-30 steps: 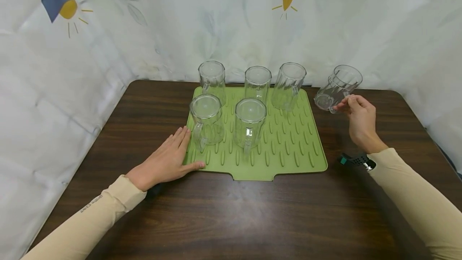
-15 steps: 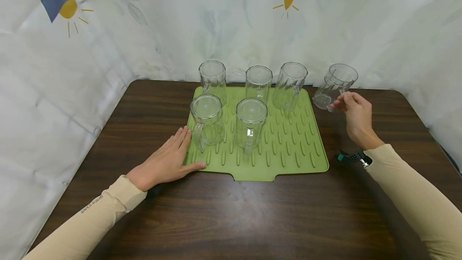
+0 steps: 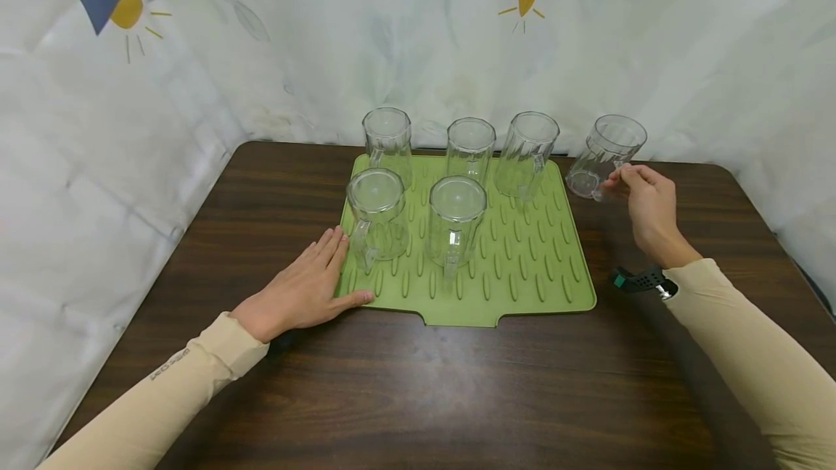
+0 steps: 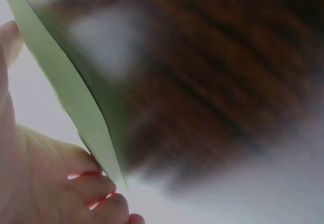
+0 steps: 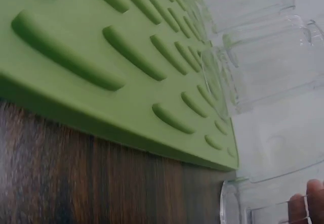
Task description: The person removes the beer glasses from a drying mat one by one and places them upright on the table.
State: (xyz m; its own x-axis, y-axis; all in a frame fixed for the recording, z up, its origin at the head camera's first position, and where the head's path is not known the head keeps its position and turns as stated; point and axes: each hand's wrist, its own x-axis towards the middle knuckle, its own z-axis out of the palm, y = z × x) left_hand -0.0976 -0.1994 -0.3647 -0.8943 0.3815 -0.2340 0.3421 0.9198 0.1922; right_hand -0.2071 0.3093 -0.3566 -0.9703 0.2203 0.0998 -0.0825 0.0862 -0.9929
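Observation:
My right hand (image 3: 653, 209) grips the handle of a clear glass mug (image 3: 604, 154) to the right of the green mat (image 3: 535, 274). In the head view that mug leans, its mouth toward the upper right and its base over the table near the mat's edge. Fingertips (image 5: 315, 201) show at its handle in the right wrist view. My left hand (image 3: 300, 285) lies with straight fingers on the mat's left edge, thumb on the front-left corner. On the mat stand several more glass mugs, among them a front-left mug (image 3: 379, 220) and a front-middle mug (image 3: 457, 223).
Along the mat's back are a left mug (image 3: 388, 140), a middle mug (image 3: 470, 147) and a right mug (image 3: 527, 154). The dark wooden table (image 3: 418, 397) ends at the back against a white printed curtain (image 3: 313, 42). The mat has raised ribs and a front tab.
My right hand has shifted slightly left with the glass mug, whose mouth has come left toward the mat. The left hand keeps its place on the mat.

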